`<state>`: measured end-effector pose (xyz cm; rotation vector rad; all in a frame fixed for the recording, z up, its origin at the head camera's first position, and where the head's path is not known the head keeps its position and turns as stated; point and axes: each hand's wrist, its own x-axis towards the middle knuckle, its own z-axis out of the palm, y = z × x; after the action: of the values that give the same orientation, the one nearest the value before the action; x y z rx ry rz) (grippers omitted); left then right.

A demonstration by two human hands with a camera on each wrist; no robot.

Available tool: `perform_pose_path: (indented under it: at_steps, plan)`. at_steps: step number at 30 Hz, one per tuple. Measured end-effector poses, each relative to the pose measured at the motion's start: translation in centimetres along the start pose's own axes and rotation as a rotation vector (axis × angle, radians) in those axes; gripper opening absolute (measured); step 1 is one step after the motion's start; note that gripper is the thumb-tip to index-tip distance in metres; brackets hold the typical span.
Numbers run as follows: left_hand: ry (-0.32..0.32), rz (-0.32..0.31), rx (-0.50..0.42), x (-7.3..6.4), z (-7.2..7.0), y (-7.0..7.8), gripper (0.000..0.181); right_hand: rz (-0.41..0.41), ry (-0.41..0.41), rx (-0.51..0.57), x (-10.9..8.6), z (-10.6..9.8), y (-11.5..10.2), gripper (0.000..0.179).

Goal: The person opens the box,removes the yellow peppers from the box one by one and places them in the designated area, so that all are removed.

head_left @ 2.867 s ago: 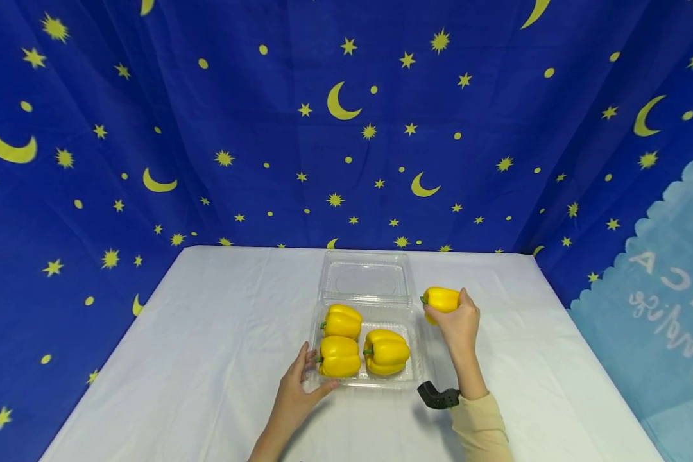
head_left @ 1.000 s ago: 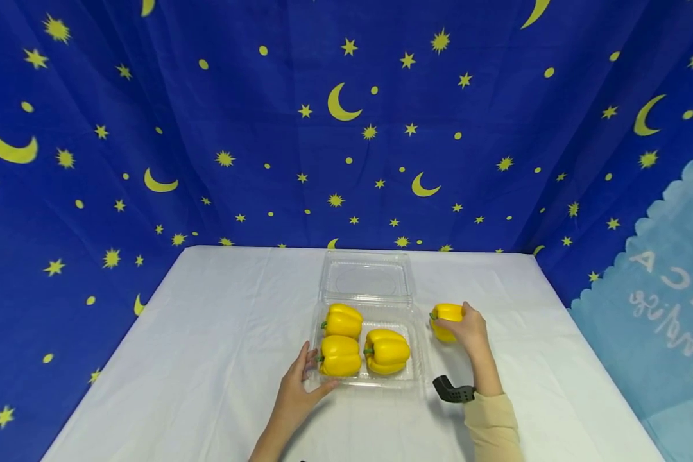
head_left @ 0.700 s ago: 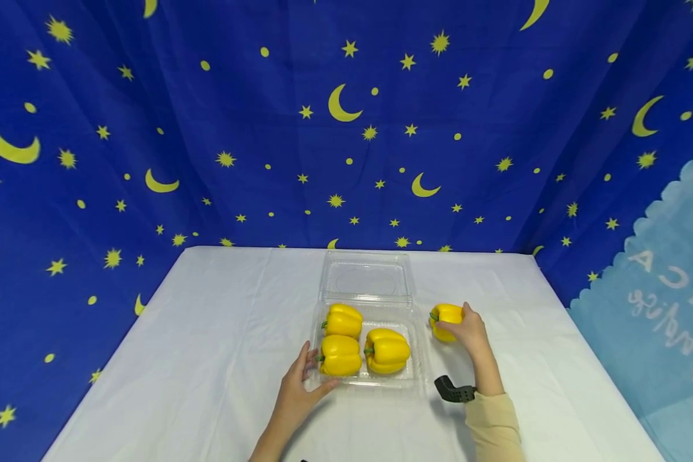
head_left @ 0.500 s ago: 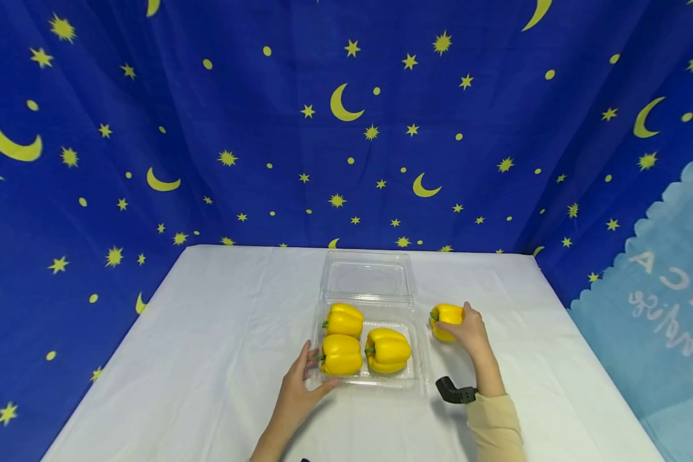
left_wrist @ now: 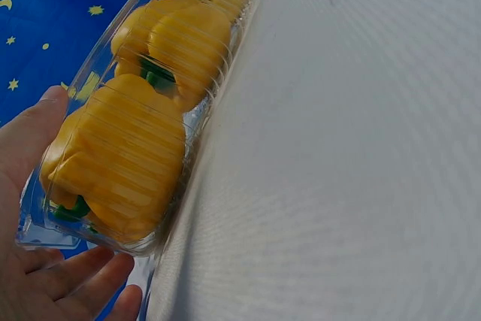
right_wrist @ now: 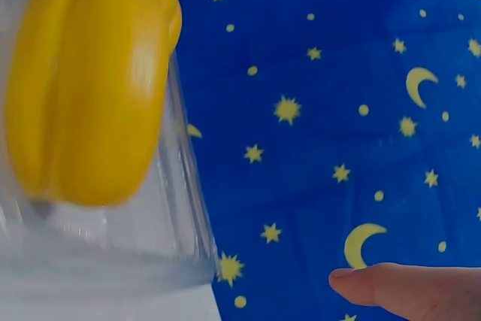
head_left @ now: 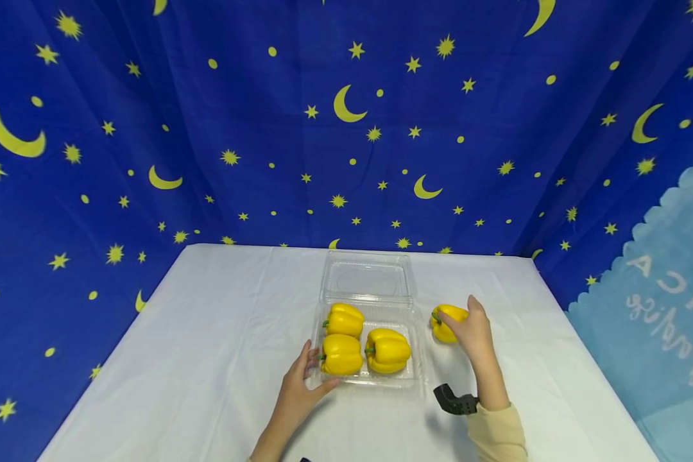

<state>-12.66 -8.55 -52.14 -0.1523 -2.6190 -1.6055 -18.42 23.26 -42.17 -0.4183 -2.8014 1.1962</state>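
While a loose yellow pepper [head_left: 447,323] lies on the white desk [head_left: 208,359] just right of the clear clamshell box [head_left: 418,359], the right hand [head_left: 472,333] rests on it, grip curled around its side. The left hand [head_left: 297,388], fingers relaxed and apart, steadies the box's near left corner; three peppers [head_left: 365,340] sit inside.

Bright even light, blurry wrist views
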Motion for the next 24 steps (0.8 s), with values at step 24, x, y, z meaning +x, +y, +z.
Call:
perform_pose_path:
  at_steps: [24]
  plan:
    - [0.016,0.017,0.010,0.0,-0.1,-0.1,0.096,-0.061,0.083,0.059,-3.9,2.3,-2.7,0.078]
